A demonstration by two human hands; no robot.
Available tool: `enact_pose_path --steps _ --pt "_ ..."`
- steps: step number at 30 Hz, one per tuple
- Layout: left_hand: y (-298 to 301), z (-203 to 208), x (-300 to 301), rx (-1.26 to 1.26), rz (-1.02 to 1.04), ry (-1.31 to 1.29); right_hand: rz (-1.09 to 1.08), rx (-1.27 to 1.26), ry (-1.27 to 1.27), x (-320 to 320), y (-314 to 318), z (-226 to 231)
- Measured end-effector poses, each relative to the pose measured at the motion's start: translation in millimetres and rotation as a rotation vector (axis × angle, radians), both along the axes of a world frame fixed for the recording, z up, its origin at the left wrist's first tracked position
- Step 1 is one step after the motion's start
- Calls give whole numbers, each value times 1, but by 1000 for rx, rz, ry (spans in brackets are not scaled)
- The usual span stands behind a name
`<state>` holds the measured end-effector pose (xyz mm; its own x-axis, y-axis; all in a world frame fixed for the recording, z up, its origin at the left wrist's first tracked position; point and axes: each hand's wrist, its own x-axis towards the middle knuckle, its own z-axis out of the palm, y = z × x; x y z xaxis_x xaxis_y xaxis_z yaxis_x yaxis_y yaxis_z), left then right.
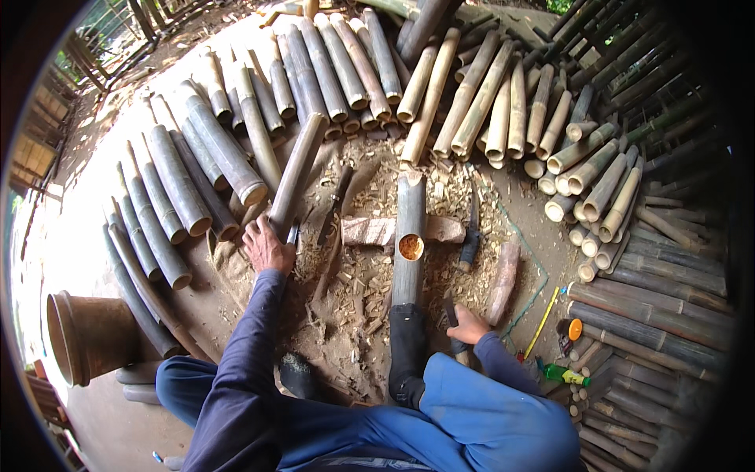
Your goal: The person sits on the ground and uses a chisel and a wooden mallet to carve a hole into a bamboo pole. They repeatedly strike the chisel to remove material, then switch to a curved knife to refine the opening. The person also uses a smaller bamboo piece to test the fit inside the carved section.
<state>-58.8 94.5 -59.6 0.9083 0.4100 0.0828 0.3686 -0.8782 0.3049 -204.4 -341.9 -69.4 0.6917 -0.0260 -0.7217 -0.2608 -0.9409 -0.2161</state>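
Note:
My left hand (270, 247) is wrapped round the near end of a grey-brown bamboo tube (299, 175), which leans away from me to the upper right. Low on the right, my right hand (470, 326) is closed round a knife (451, 311) with a dark blade; part of its handle is hidden by the fingers. Between the hands another bamboo tube (409, 279) lies across a rough wooden block (368, 231). Its upper side has a round opening with orange-brown inside. My foot in black footwear (406, 346) rests at that tube's near end.
A second knife (469, 242) lies right of the middle tube, and a dark blade (336, 203) lies left of it. Wood chips cover the ground. Stacked bamboo tubes (314, 67) curve around the far side. A brown bucket (90, 337) stands left; a green bottle (566, 374) lies right.

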Motion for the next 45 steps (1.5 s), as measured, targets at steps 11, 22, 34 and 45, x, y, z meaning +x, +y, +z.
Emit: enact_pose_path --steps 11,22,34,45 --pt "-146 77 -121 -873 -719 742 -840 1302 22 55 83 77" --pt "-128 162 7 -166 -1085 938 -1422 1649 537 68 130 29" --pt "-163 103 -78 -750 -572 948 -973 1176 452 101 77 31" --pt "-210 95 -114 -1037 -286 842 -532 809 -72 74 70 34"
